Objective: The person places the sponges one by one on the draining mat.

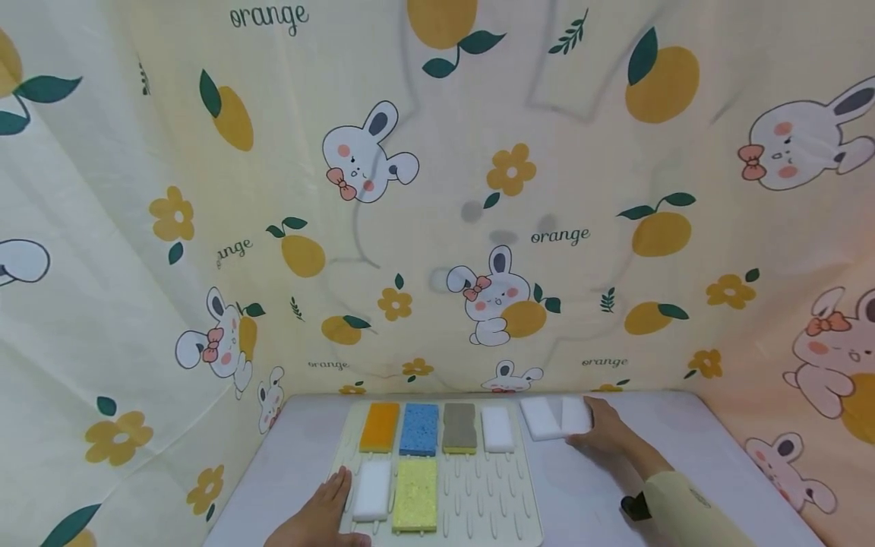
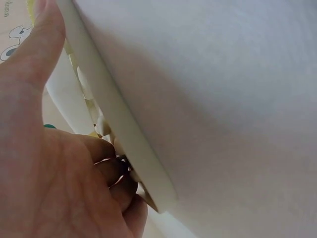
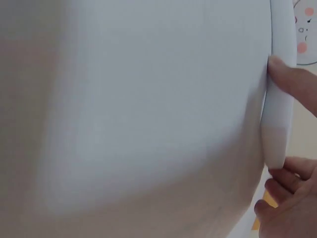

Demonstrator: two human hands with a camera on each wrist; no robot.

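Note:
My right hand (image 1: pixel 604 429) pinches a white sponge (image 1: pixel 576 415) between thumb and fingers at the table's back right. Another white sponge (image 1: pixel 540 419) lies against it on the left. At the front left corner of a cream ridged drying tray (image 1: pixel 488 486), my left hand (image 1: pixel 321 513) holds the edge, thumb along the front and fingers at the left side. An orange sponge (image 1: pixel 379 428), a blue sponge (image 1: pixel 419 429), a grey sponge (image 1: pixel 460 428) and a white sponge (image 1: pixel 497 429) form the tray's back row. In front lie a white sponge (image 1: pixel 372 490) and a yellow sponge (image 1: pixel 415 494).
The tray stands on a pale table (image 1: pixel 581 494). A printed curtain (image 1: pixel 437 228) with oranges and rabbits closes off the back and both sides. A dark object (image 1: pixel 636 507) sits at the right wrist.

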